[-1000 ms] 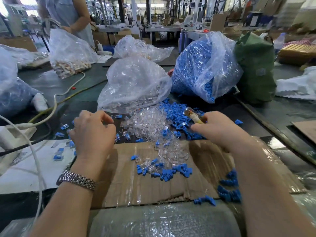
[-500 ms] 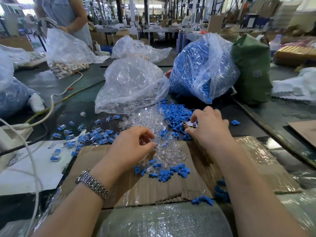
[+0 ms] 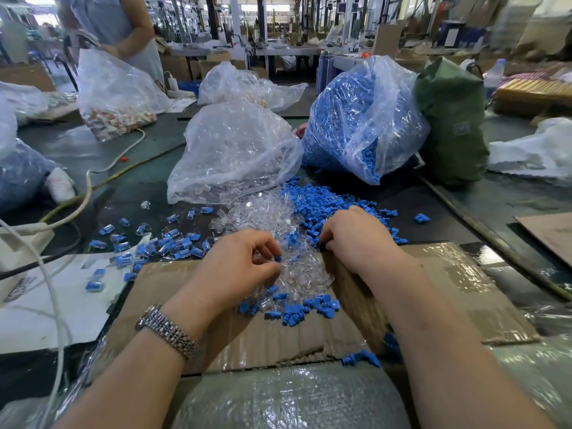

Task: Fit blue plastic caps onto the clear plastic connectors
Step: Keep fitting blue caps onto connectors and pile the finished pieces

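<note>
A heap of clear plastic connectors (image 3: 263, 216) spills from the table onto the cardboard sheet (image 3: 439, 292). Loose blue caps (image 3: 322, 201) lie behind it, and more blue caps (image 3: 297, 312) sit on the cardboard in front. My left hand (image 3: 244, 269) hovers over the heap, thumb and fingers pinching a small clear connector (image 3: 277, 258) with blue at its tip. My right hand (image 3: 356, 236) lies knuckles up at the heap's right edge with fingers curled under. What those fingers hold is hidden. Capped connectors (image 3: 173, 244) lie scattered to the left.
Behind the piles stand a clear bag of connectors (image 3: 232, 150), a bag of blue caps (image 3: 356, 119) and a green bag (image 3: 452, 119). A white cable (image 3: 88, 193) crosses the left side. A person (image 3: 117, 26) handles a bag at the far left. A bubble-wrapped bundle (image 3: 278, 397) lies nearest me.
My left hand has come from the scattered capped pieces at left to the clear heap and pinched a piece. My right hand has dropped onto the pile, hiding the small object it held.
</note>
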### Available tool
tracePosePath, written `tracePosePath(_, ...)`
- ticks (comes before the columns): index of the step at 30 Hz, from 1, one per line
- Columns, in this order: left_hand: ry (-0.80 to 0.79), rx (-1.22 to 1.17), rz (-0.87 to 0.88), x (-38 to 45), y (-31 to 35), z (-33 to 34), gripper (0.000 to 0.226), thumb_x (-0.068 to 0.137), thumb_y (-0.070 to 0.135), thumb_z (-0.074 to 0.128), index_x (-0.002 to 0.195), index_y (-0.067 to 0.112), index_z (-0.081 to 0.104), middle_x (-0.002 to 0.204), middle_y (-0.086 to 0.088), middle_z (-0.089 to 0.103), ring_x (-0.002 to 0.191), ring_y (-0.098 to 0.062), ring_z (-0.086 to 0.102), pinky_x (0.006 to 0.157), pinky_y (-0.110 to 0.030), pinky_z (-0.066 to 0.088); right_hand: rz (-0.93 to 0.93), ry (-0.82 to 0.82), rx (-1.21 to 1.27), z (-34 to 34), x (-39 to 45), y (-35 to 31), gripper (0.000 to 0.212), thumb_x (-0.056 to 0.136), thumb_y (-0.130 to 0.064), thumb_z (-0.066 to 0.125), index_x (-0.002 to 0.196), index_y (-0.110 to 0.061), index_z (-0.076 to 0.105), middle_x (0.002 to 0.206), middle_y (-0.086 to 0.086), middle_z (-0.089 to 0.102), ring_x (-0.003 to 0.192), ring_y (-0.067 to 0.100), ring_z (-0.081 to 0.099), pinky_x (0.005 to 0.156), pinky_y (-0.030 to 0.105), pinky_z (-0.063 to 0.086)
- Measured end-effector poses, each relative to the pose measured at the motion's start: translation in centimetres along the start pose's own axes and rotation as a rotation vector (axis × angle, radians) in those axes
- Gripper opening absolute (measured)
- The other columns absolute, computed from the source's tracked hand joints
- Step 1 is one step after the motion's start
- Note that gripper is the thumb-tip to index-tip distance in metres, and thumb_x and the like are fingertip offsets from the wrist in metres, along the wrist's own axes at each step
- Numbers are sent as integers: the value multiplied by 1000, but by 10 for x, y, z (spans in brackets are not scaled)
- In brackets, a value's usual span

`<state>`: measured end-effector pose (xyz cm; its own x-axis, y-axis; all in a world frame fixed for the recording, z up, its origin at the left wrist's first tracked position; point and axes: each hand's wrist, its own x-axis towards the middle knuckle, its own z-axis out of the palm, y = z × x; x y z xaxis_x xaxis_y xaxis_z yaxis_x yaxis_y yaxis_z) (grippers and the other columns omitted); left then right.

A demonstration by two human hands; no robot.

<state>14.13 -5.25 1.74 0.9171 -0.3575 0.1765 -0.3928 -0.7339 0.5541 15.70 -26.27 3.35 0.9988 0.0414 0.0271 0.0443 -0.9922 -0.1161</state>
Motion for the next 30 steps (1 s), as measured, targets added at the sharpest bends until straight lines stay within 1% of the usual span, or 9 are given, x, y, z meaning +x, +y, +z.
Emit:
tracePosePath(2,38,7,-10,0,-1,0,7,87,30,78,84,28,72,85,16,66,76,5,58,69,-11,42,-2,23,-36,2,2,-3,19,98,-12,58,109,-19,72,108,6,67,115,28,52,89,41,47)
tracePosePath(7,114,101,-62,0,-7,-5,15,91,20,72,84,31,64,87,17,59,75,3,55,63,-12,40,-3,34,-37,2,4,-6,17,102,-23,56,106,-19,72,105,5,68,109,28,57,83,41,52)
tracePosePath(10,30,-14,-12,-2,-6,-9,12,90,20,73,89,30,67,90,11,61,72,2,57,65,-11,48,-2,17,-49,1,2,-5,16,100,-15,57,108,-19,71,108,5,67,110,27,57,83,42,53)
tracePosePath(13,-53,20,36,-3,-4,-5,8,89,27,74,97,28,72,94,13,62,80,2,59,72,-8,47,-30,21,-47,0,0,-3,18,100,-16,57,110,-20,71,111,3,66,111,25,56,84,41,52)
tracePosePath(17,-49,102,36,0,0,1,15,86,41,75,95,29,73,93,17,60,83,4,57,74,-9,41,-26,32,-2,-2,-3,-1,16,99,-21,59,107,-24,72,109,1,67,109,25,57,84,41,53)
tracePosePath(20,-47,77,18,1,0,1,16,84,42,76,92,29,74,94,16,61,84,3,58,72,-8,42,-15,71,63,-3,-4,1,15,98,-20,58,102,-25,72,104,-1,67,102,24,60,75,35,47)
tracePosePath(24,-7,-236,-82,2,-3,-5,3,90,24,72,92,22,71,82,6,73,70,1,70,64,-11,54,-22,215,194,-4,-3,5,12,100,-24,58,97,-23,70,94,-6,61,90,19,60,73,32,44)
tracePosePath(28,-10,-701,-213,2,-4,-14,15,85,19,76,97,10,73,87,-8,78,79,-22,76,70,-29,62,-69,210,730,-12,-8,-1,8,95,-25,71,87,-22,72,74,-11,67,70,4,62,67,17,46)
tracePosePath(30,46,-905,-214,2,-3,-14,19,76,16,81,92,7,75,89,-16,77,80,-27,76,69,-28,61,-130,117,997,-16,-13,-7,5,93,-20,73,89,-17,73,76,-5,74,67,3,66,66,14,50)
